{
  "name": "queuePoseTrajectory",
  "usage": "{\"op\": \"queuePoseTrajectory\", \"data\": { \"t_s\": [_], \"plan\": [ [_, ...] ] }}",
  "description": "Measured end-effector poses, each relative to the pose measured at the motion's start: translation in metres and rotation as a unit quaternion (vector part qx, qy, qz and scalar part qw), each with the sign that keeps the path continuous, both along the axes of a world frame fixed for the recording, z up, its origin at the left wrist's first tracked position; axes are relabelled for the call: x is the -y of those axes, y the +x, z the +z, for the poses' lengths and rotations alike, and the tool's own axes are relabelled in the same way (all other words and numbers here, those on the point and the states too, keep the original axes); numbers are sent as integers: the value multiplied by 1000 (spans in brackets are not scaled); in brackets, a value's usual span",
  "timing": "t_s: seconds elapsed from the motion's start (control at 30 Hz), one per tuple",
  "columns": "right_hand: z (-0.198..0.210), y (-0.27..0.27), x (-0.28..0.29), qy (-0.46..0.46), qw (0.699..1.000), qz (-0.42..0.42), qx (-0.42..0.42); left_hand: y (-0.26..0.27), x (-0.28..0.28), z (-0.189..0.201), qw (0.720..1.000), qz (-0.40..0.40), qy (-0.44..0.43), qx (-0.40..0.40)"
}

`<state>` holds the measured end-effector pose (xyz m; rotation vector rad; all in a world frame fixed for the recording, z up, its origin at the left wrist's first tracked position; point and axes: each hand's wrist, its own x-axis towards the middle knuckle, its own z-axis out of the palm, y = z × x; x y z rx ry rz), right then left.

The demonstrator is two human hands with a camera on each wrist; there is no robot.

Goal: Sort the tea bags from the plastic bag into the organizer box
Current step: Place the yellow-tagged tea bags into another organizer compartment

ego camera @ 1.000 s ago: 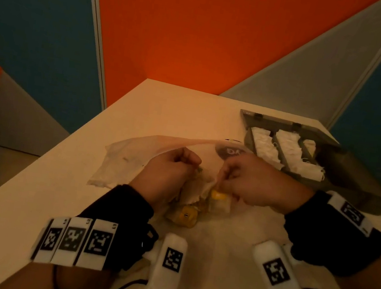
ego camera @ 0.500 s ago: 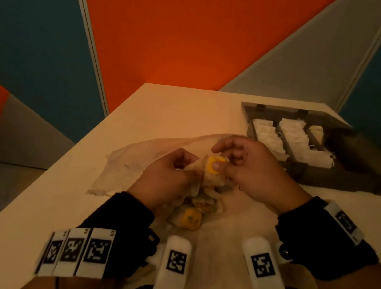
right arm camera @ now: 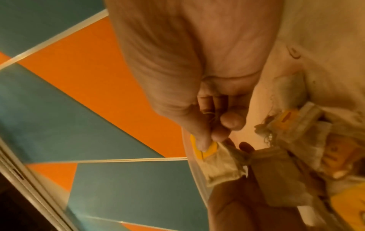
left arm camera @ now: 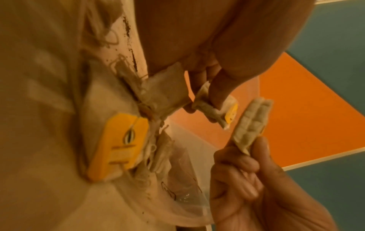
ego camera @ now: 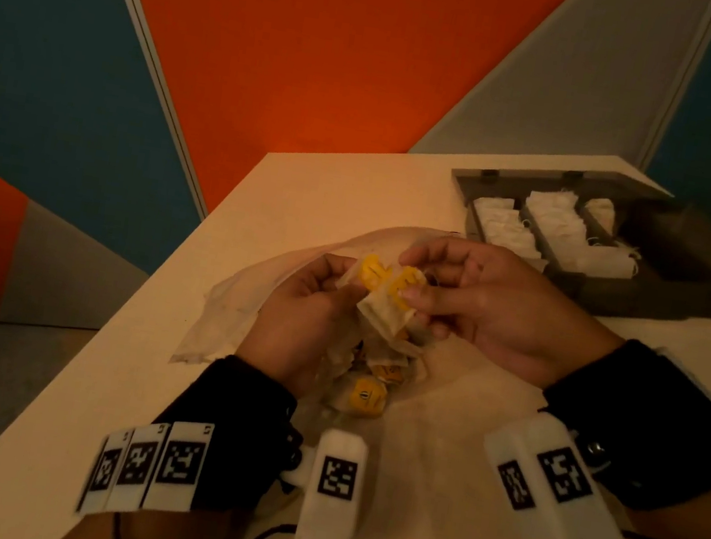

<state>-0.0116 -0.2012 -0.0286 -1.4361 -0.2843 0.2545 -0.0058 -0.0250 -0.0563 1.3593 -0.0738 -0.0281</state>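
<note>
Since a second ago, both hands have risen from the mouth of the plastic bag (ego camera: 247,299) on the table (ego camera: 310,188) and now meet above it, each with a tea bag. The left hand (ego camera: 294,329) pinches one tea bag (left arm camera: 250,125) between thumb and curled fingers (left arm camera: 235,159); the right hand (ego camera: 491,308) pinches a second tea bag (ego camera: 389,311) by its yellow tag (ego camera: 404,286), thumb pressed against forefinger, the other fingers loosely curled. Half a second earlier only one yellow tag showed between the hands; now two sit side by side. That suggests the person is parting two bags, perhaps tangled by their strings, before either goes to the organizer box (ego camera: 618,290), which stands well apart on the far right of the table with white tea bags already filling its nearer compartments. More tea bags remain in the plastic bag below the hands, so the sorting looks far from done.

The head view places hands, bag and box relative to one another but blurs the grips. The left wrist view shows the two held tea bags as separate, a gap between them, and a large loose tag (left arm camera: 120,145) lying in the bag. The right wrist view shows a thin string (right arm camera: 209,115) looped across the right fingers (right arm camera: 233,120), which the other views miss.
</note>
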Motion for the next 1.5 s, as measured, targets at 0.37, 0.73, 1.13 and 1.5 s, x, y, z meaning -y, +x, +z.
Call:
{"op": "queuePoseTrajectory", "data": {
  "t_s": [0.37,0.73,1.13,1.5],
  "plan": [
    [-7,-1,-7,-77,992,-81,65,-1,1,-1,999,-53,-7,-5],
    [-14,4,-14,-76,988,-123,58,-1,1,-2,998,-62,-12,5],
    [-15,5,-12,-75,984,-153,61,-3,2,1,998,-39,36,21],
    [-19,6,-10,-239,966,-88,43,-4,2,3,995,-50,-85,-24]
  ]
}}
